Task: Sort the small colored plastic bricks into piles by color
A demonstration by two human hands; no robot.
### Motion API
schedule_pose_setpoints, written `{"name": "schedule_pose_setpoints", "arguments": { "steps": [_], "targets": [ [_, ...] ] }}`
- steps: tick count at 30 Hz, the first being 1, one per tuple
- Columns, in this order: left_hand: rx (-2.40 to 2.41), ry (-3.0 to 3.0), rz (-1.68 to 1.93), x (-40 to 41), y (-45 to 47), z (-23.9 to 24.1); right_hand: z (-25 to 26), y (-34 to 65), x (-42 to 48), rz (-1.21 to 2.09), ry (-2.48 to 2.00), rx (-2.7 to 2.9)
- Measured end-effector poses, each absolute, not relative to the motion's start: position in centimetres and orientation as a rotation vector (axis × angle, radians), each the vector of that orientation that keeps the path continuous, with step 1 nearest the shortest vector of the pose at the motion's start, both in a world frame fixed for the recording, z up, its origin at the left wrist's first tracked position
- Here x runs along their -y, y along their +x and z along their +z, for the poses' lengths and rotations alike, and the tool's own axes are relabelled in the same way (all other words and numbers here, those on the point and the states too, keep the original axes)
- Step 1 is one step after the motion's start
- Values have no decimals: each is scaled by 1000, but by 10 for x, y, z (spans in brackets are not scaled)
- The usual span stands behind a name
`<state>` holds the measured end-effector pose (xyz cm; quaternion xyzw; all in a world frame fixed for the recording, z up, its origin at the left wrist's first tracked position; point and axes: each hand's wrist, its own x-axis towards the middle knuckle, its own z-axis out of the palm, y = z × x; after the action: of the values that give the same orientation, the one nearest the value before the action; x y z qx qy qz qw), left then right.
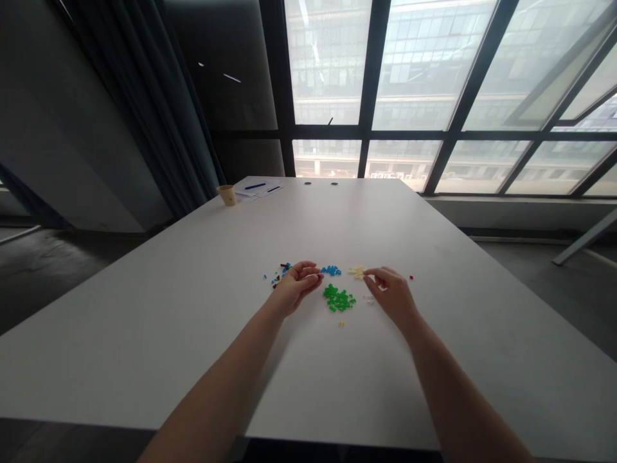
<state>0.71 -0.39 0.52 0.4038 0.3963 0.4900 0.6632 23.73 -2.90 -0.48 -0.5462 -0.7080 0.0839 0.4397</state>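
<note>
Over the table, my left hand (295,288) has its thumb and forefinger brought together beside a pile of small blue toy bricks (331,271). A tiny reddish spot shows at those fingertips, too small to name. My right hand (393,294) pinches at the edge of a cluster of pale yellow bricks (355,272); whatever sits in the pinch is hidden. Between the hands lies a larger heap of green bricks (339,299). A few white bricks (369,299) rest by my right hand. Mixed dark, blue and other coloured bricks (276,281) lie partly behind my left hand.
A lone red brick (411,277) lies right of my right hand, and small yellow pieces (341,324) lie nearer me. At the white table's (193,334) far left stand a tan cup (227,195) and papers (250,193) with a blue pen (255,186).
</note>
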Motion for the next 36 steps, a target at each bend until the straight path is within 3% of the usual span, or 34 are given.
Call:
{"name": "schedule_pose_setpoints", "arguments": {
  "steps": [6, 30, 36],
  "targets": [
    [-651, 688, 978, 17, 23, 2, 0, 199, 46, 259, -1060, 1857],
    [-599, 840, 776, 23, 29, -3, 1, 189, 54, 241, -969, 1907],
    [-1080, 1310, 927, 7, 11, -1, -3, 237, 33, 125, -1369, 1732]
  ]
}}
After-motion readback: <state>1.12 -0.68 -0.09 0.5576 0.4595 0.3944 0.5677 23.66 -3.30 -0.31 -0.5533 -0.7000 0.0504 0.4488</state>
